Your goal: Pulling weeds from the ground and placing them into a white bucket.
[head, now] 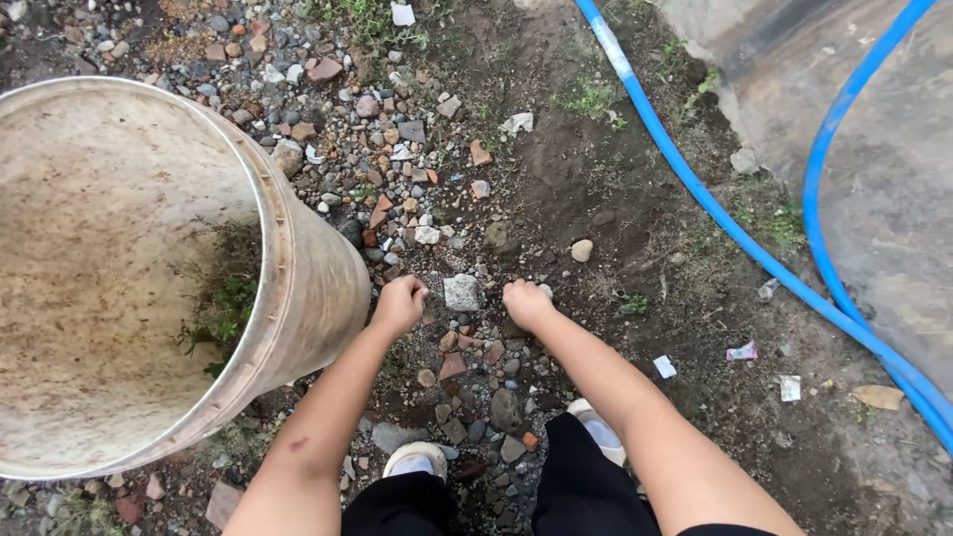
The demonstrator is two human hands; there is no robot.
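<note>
Fingers of both hands are curling down into a bed of loose stones as a person is crouching over rough ground. The left hand (400,303) is closing into a loose fist on the gravel (397,189), knuckles up, and whether anything is caught inside the curl cannot be told. The right hand (526,303) is doing much the same just across from it, fingers folded under and pressing among the pebbles, their grip likewise hidden. Between the two hands a pale, squarish stone (461,292) is lying flat, close to both but seemingly touched by neither.

Beside the left forearm a large, dirty white bucket (318,278) is tipping toward the camera, its mouth open and a clump of green weeds (226,298) and soil clinging inside against its right wall. The bucket is taking up the left side of the ground, its rim near the left wrist.

Below the hands, the person's two light-coloured shoes (415,460) are planting among the stones, with black trousers (586,491) at the bottom edge of the view. To the right, bare dark soil (596,189) is running up toward the far edge, and a blue hose (715,213) is looping across it from the top edge down to the right edge, beside a grey concrete slab (893,179) in the upper right corner. Scraps of litter are lying scattered on the dirt near the hose.
</note>
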